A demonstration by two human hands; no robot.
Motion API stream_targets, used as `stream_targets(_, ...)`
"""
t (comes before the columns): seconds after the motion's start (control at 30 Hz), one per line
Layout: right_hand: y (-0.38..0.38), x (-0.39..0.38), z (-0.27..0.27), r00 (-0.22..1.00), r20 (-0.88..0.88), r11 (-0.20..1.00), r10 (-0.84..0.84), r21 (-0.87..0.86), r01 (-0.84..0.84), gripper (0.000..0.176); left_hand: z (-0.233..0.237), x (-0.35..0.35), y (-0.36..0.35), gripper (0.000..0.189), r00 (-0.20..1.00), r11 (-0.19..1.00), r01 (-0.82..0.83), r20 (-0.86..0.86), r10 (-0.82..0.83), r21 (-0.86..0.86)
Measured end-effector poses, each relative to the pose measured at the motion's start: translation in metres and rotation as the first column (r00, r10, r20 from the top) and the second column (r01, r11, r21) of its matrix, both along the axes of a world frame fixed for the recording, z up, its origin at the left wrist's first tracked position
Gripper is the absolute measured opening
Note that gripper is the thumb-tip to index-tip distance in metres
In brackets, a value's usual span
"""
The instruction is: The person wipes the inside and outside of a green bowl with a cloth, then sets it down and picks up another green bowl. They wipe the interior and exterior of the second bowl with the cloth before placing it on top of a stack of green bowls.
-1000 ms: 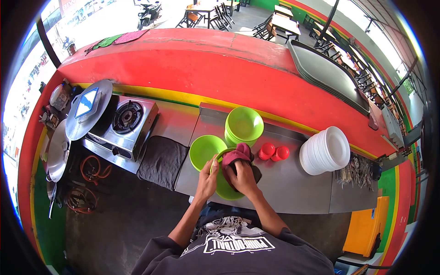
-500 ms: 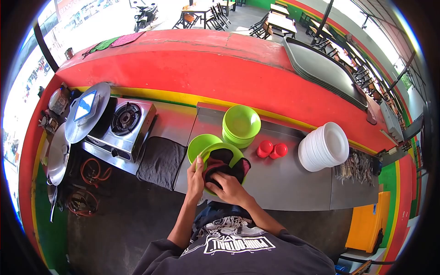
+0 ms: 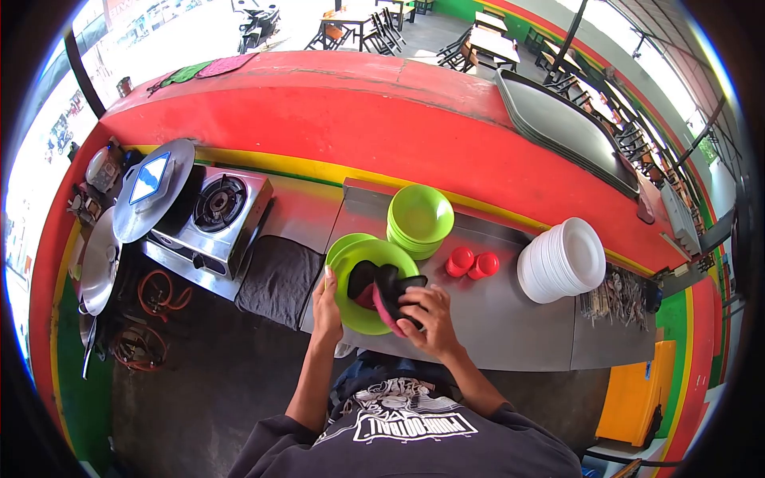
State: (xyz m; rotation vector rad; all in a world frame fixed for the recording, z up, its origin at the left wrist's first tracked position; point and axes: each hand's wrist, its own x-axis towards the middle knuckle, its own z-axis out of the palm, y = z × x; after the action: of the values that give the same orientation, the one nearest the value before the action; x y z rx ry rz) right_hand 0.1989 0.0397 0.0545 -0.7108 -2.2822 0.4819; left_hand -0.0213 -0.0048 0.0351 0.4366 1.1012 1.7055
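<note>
My left hand (image 3: 327,309) grips the left rim of a green bowl (image 3: 344,307), tilted up over the counter's front edge. A dark cloth with pink parts (image 3: 388,295) lies bunched in that bowl, and my right hand (image 3: 431,320) has its fingers closed on the cloth's right side. Another green bowl (image 3: 341,243) shows just behind the held one. Farther back stands a stack of green bowls (image 3: 420,215), with two red cups (image 3: 472,263) to its right.
A stack of white plates (image 3: 562,260) and a heap of cutlery (image 3: 617,299) stand at right. To the left are a dark folded cloth (image 3: 279,280), a gas stove (image 3: 219,207) and a large round lid (image 3: 153,191). Grey trays (image 3: 566,131) rest on the red ledge (image 3: 343,103).
My right hand has moved right and lifted part of the cloth toward the bowl's right rim. The held bowl now faces up more openly, with more of its inside showing.
</note>
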Motion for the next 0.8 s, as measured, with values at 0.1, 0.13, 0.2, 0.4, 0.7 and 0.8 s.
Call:
stream_targets(0.1,0.004,0.0,0.001,0.998,-0.051,0.999,-0.046,-0.013,0.046,0.021,-0.007,0.003,0.001,0.052,0.999,1.0,-0.021,-0.036,0.021,0.018)
stream_targets(0.13,0.003,-0.002,-0.002,0.993,-0.092,0.996,-0.075,-0.059,0.07,0.021,-0.009,0.005,0.001,0.052,0.998,0.999,-0.024,-0.061,0.025,0.028)
stream_targets(0.2,0.002,-0.01,-0.008,0.976,-0.171,0.983,-0.133,-0.151,0.107,0.022,-0.013,0.008,0.0,0.051,0.994,0.998,-0.042,-0.094,0.046,0.038)
stream_targets(0.4,0.002,-0.016,-0.024,0.754,-0.43,0.617,-0.496,-0.786,-0.043,0.056,-0.016,0.013,-0.005,0.049,0.973,0.993,-0.111,-0.197,0.118,0.047)
stream_targets(0.7,0.004,-0.007,-0.046,0.91,-0.15,-0.062,-0.386,-0.98,-0.188,0.035,-0.003,0.046,-0.002,0.052,0.89,0.947,-0.303,-0.323,0.323,0.11)
stream_targets(0.8,-0.002,-0.021,-0.051,0.759,-0.311,0.055,-0.572,-0.938,-0.343,0.03,-0.011,0.047,-0.008,0.051,0.895,0.976,-0.217,-0.395,0.208,0.023)
